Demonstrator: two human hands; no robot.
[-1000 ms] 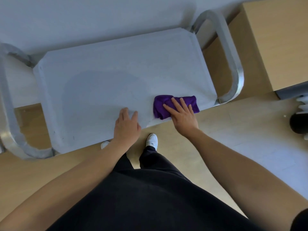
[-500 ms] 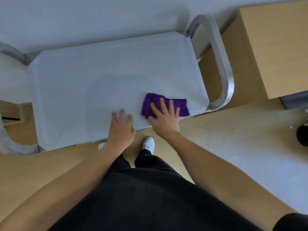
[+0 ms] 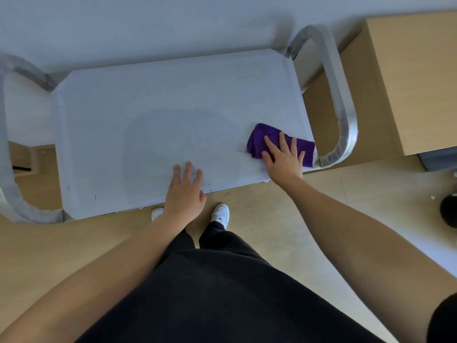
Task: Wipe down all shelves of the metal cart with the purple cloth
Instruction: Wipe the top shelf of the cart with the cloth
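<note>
I look straight down on the top shelf of the metal cart, a pale grey tray with curved handles at both ends. The purple cloth lies folded near the shelf's front right corner. My right hand presses flat on it with fingers spread and straight. My left hand rests flat on the shelf's front edge near the middle, fingers straight, holding nothing. The lower shelves are hidden under the top one.
The right handle curves close to a wooden cabinet. The left handle loops out at the far left. A wall runs behind the cart. My white shoes stand on the wooden floor by the front edge. A dark round object sits far right.
My right hand slid the cloth left along the front of the shelf, then back right to the front right corner. My left hand stayed on the front edge.
</note>
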